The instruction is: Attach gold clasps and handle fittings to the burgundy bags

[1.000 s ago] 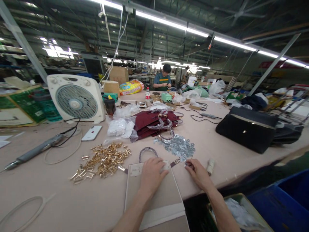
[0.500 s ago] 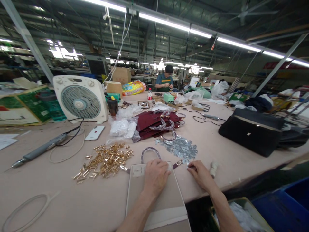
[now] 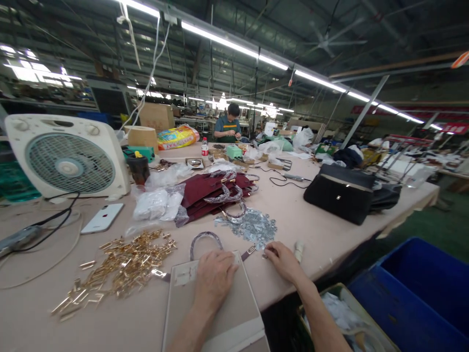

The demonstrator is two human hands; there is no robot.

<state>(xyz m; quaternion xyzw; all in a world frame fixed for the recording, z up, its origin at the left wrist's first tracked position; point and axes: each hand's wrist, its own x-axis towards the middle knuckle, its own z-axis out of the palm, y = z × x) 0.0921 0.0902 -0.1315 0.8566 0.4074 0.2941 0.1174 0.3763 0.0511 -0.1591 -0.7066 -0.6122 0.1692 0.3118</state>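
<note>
My left hand lies flat, fingers together, on a beige board at the table's near edge, pressing on a wrapped curved bag handle whose metal ends stick out either side. My right hand rests on the table to the right, fingers curled at the edge of a heap of small silver metal pieces, pinching something I cannot make out. A pile of gold metal fittings lies left of the board.
Maroon bag parts with wrapped handles, plastic bags, a white phone, a white fan and a black bag lie on the table. A person sits at the far end. Blue bins stand right of the table.
The view has swung to the right. Both hands stay where they were: left on the board, right at the silver pieces.
</note>
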